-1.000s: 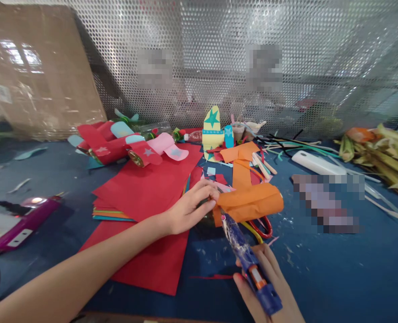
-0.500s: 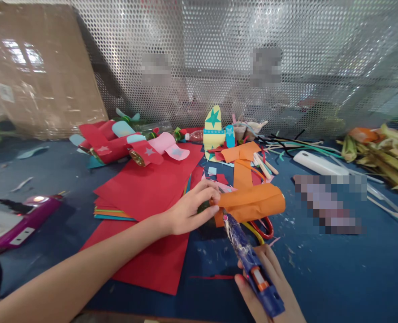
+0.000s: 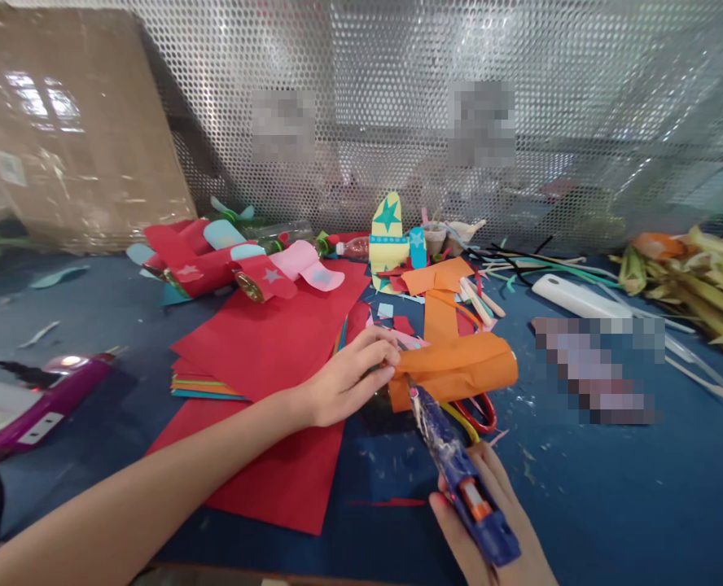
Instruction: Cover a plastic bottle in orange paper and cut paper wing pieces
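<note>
My right hand is wrapped round a blue glue gun, its nozzle pointing up and left. The nozzle tip is at the lower left part of an orange paper roll, by the paper's loose edge. With its fingers closed on the left end of that roll, my left hand holds it; what lies under the palm is partly hidden, with something dark and shiny showing below. Scissors with a red and yellow handle lie beneath the roll. Behind it is an orange paper strip.
Red paper sheets lie stacked at the left. A purple power strip is at far left. Decorated paper-wrapped bottles and a yellow paper rocket stand behind. At right are a white glue-gun-like handle and corn husks.
The glue gun has shifted slightly right and its nozzle has moved a little along the paper's edge. My left hand keeps its hold on the orange roll.
</note>
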Available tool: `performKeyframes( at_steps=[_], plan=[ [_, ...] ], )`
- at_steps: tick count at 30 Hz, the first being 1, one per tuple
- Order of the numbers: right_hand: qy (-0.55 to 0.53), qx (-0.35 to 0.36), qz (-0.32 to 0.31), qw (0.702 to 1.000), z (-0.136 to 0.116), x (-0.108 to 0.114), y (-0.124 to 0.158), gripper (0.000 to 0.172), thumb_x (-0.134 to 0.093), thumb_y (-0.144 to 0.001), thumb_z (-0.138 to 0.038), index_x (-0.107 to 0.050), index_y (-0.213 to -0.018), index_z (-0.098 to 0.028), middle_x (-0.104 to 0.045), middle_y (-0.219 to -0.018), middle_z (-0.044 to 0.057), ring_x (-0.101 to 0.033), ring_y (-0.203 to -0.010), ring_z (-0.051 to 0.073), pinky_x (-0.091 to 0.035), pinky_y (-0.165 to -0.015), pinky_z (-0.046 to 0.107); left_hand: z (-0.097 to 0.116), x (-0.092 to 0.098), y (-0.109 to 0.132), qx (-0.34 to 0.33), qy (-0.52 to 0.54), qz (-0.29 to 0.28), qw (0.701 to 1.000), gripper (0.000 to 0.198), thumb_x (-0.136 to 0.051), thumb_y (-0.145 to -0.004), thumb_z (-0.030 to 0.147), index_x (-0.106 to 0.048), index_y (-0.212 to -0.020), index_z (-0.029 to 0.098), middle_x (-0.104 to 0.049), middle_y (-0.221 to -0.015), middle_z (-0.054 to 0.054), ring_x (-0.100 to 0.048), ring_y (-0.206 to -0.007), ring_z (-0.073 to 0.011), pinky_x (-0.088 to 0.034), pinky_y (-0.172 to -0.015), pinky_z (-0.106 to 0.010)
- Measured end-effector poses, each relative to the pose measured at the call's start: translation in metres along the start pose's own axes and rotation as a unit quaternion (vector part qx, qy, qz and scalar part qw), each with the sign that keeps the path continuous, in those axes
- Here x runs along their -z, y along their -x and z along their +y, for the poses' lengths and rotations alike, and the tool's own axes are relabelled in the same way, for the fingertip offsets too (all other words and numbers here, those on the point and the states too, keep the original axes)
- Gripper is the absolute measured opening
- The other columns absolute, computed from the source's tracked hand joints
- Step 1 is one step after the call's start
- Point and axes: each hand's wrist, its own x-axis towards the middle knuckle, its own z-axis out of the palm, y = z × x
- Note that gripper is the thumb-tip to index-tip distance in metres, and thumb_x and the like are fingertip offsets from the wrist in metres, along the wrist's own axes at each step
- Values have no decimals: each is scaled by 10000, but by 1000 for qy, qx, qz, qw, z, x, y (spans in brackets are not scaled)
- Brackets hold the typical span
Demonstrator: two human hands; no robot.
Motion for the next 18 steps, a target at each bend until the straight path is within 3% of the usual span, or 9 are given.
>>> performKeyframes(
  at_steps=[5, 12, 18],
  plan=[
    [27, 53, -34, 998, 0, 0, -2, 140, -351, -987, -307, -441, -887, -267, -593, -757, 6, -633, -757, 213, -568, -687, 261, 0, 0, 0, -2, 5, 1, 1000, 127, -324, -967, 173, -417, -889, 212, -471, -1031, -68, -496, -1007, -178, -436, -929, -349],
    [25, 34, -12, 999, 0, 3, 0, 105, -390, -973, -282, -485, -936, -256, -591, -734, 8, -631, -709, 203, -565, -625, 246, 0, 0, 0, -6, 16, -6, 1000, 137, -327, -967, 175, -449, -911, 202, -475, -1053, -80, -497, -1031, -186, -439, -947, -364],
    [15, 18, -24, 999, -4, 1, 2, 110, -432, -948, -269, -540, -938, -248, -626, -797, 40, -667, -799, 230, -586, -669, 283, 1, 0, 1, -12, 4, -3, 1000, 128, -330, -968, 178, -435, -901, 207, -475, -1033, -78, -493, -1029, -186, -444, -937, -357]
  ],
)
